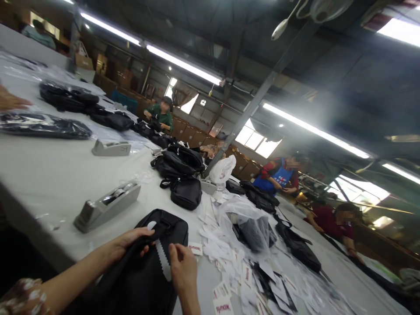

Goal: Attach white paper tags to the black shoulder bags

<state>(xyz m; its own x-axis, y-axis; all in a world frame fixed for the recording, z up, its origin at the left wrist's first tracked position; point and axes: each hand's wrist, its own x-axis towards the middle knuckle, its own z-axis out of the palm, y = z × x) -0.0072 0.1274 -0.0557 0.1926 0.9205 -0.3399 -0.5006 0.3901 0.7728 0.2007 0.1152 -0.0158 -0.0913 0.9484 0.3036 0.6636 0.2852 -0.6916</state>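
A black bag [144,280] lies at the table's near edge, in front of me. My left hand [136,240] is closed on the bag's dark strap or edge, beside a round white spot [151,225]. On the bag between my hands is a white strip [162,260] with a zigzag edge. My right hand [183,267] is pinched over the bag's right side, close to the strip; what its fingertips hold is hidden. A white tag with red print [195,248] shows just behind that hand.
Left of the bag stands a grey tape dispenser [108,205], with another dispenser [111,148] farther back. Loose paper tags [226,262] spread to the right near a clear plastic bag [249,223]. More black bags [185,192] line the table. Several people work around it.
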